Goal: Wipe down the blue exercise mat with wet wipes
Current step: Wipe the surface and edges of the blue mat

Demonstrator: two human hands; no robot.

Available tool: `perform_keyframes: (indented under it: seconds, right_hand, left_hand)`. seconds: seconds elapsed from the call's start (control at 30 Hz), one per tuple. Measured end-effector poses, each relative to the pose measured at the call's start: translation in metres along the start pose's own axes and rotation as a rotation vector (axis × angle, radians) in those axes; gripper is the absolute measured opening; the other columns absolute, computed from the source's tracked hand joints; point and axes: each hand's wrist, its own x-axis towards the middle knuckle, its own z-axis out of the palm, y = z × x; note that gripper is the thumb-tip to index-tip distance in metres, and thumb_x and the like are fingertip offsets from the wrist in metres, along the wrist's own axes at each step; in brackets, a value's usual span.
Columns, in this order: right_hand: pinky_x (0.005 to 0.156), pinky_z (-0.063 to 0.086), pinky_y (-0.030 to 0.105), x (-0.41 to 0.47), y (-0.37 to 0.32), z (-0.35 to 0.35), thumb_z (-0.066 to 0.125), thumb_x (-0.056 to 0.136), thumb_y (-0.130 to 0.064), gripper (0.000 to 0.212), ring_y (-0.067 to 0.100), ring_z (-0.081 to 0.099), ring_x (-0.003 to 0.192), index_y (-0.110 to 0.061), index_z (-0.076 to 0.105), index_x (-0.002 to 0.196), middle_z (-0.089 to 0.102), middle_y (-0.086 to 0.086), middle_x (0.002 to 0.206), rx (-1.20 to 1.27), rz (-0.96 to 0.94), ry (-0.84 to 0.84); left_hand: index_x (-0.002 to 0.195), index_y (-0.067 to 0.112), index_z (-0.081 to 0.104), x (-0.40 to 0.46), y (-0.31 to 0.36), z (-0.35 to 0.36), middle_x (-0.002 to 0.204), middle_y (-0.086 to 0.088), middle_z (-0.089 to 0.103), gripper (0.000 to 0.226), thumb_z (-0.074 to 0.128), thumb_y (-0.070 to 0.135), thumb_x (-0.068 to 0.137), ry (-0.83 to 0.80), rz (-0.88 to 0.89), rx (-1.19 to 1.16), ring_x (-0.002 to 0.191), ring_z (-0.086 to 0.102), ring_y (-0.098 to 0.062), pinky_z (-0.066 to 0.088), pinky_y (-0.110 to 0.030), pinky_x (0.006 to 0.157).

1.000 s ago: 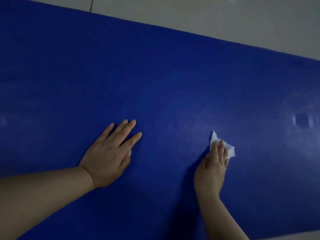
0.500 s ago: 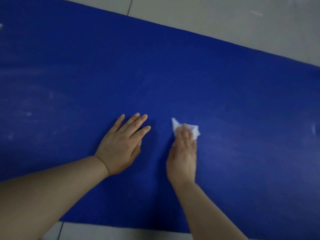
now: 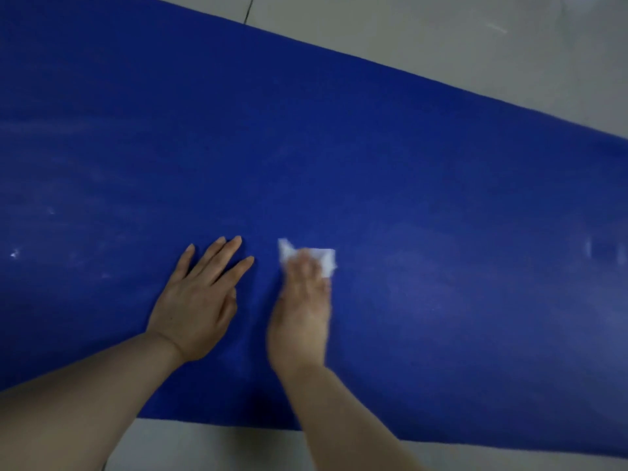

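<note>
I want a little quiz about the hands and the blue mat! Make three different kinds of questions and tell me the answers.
1. True or false: the left hand lies flat on the blue mat and holds nothing.
2. Which hand presses the white wipe onto the mat? A) left B) right C) both
3. Fill in: pale smudges show on the mat to the ____ of the left hand.

Key:
1. True; its fingers are spread straight on the mat.
2. B; the right hand covers most of the wipe, though it is blurred.
3. Left; faint whitish marks lie there.
</note>
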Motion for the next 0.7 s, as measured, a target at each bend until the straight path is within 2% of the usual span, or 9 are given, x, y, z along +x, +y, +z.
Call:
perform_keyframes:
  seconds: [0.1, 0.17, 0.27, 0.33, 0.4, 0.47, 0.57, 0.63, 0.7]
  right_hand:
    - [0.119, 0.001, 0.032, -0.009, -0.025, 0.012, 0.015, 0.09, -0.016, 0.06, 0.011, -0.002, 0.145, -0.012, 0.023, 0.15, 0.014, 0.0, 0.158, 0.062, -0.124, -0.116]
    - [0.12, 0.002, 0.03, -0.007, -0.006, 0.002, 0.025, 0.091, -0.008, 0.058, 0.01, 0.003, 0.146, -0.012, 0.025, 0.149, 0.019, 0.0, 0.157, 0.082, -0.07, -0.11]
    - [0.119, 0.009, 0.027, -0.003, 0.052, -0.029, 0.038, 0.091, 0.0, 0.06, 0.016, 0.017, 0.145, -0.014, 0.028, 0.148, 0.029, -0.001, 0.152, 0.086, 0.145, 0.021]
    - [0.118, 0.002, 0.021, -0.003, 0.095, -0.051, 0.033, 0.093, 0.003, 0.061, 0.013, 0.014, 0.145, -0.018, 0.026, 0.149, 0.026, -0.004, 0.153, 0.04, 0.335, 0.122]
    - [0.116, -0.004, 0.022, -0.006, 0.118, -0.063, 0.031, 0.096, 0.002, 0.057, 0.012, 0.006, 0.146, -0.016, 0.021, 0.15, 0.017, -0.001, 0.158, 0.031, 0.521, 0.147]
    - [0.115, -0.005, 0.024, -0.007, 0.113, -0.058, 0.031, 0.096, 0.003, 0.057, 0.015, 0.005, 0.147, -0.012, 0.021, 0.15, 0.016, 0.002, 0.159, 0.017, 0.568, 0.169]
    - [0.12, 0.0, 0.03, -0.007, 0.062, -0.033, 0.034, 0.091, 0.006, 0.065, 0.018, 0.011, 0.146, -0.015, 0.019, 0.151, 0.022, 0.0, 0.156, -0.051, 0.345, 0.165]
    - [0.12, 0.009, 0.038, -0.014, 0.02, -0.01, 0.034, 0.089, 0.004, 0.067, 0.017, 0.012, 0.146, -0.016, 0.021, 0.151, 0.024, -0.001, 0.156, -0.023, 0.147, 0.071]
    - [0.12, 0.009, 0.038, -0.024, -0.01, 0.006, 0.027, 0.089, -0.004, 0.063, 0.013, 0.006, 0.147, -0.015, 0.023, 0.151, 0.02, -0.001, 0.157, 0.024, 0.0, -0.051]
  left_hand:
    - [0.136, 0.01, 0.05, 0.001, -0.002, 0.0, 0.151, -0.01, 0.033, 0.055, 0.026, 0.025, 0.089, -0.005, 0.015, 0.003, 0.139, 0.03, -0.024, 0.017, -0.05, 0.113]
    - [0.135, 0.009, 0.052, 0.001, -0.003, 0.0, 0.15, -0.011, 0.035, 0.054, 0.027, 0.024, 0.088, 0.006, 0.022, -0.02, 0.138, 0.032, -0.027, 0.019, -0.051, 0.113]
    - [0.135, 0.011, 0.052, 0.001, -0.002, 0.001, 0.151, -0.009, 0.035, 0.054, 0.026, 0.025, 0.09, 0.015, 0.019, -0.04, 0.139, 0.031, -0.026, 0.019, -0.053, 0.113]
    - [0.137, 0.012, 0.05, 0.0, -0.003, 0.002, 0.152, -0.008, 0.033, 0.054, 0.025, 0.026, 0.091, 0.018, 0.016, -0.045, 0.14, 0.029, -0.025, 0.019, -0.053, 0.114]
    - [0.137, 0.013, 0.048, 0.0, -0.003, 0.003, 0.152, -0.008, 0.032, 0.053, 0.025, 0.027, 0.092, 0.021, 0.019, -0.047, 0.141, 0.027, -0.024, 0.018, -0.052, 0.114]
    - [0.138, 0.012, 0.048, 0.001, -0.004, 0.005, 0.153, -0.008, 0.031, 0.053, 0.024, 0.027, 0.092, 0.021, 0.026, -0.04, 0.141, 0.026, -0.024, 0.017, -0.052, 0.115]
    - [0.137, 0.012, 0.049, 0.001, -0.004, 0.003, 0.152, -0.008, 0.032, 0.054, 0.024, 0.027, 0.092, 0.017, 0.021, -0.037, 0.141, 0.027, -0.024, 0.018, -0.052, 0.114]
    - [0.135, 0.01, 0.051, 0.001, -0.003, 0.001, 0.151, -0.01, 0.034, 0.054, 0.025, 0.025, 0.09, 0.018, 0.022, -0.039, 0.14, 0.03, -0.026, 0.02, -0.053, 0.113]
    - [0.134, 0.009, 0.052, 0.002, -0.002, 0.0, 0.15, -0.012, 0.036, 0.055, 0.025, 0.024, 0.09, 0.016, 0.024, -0.03, 0.139, 0.033, -0.028, 0.023, -0.054, 0.112]
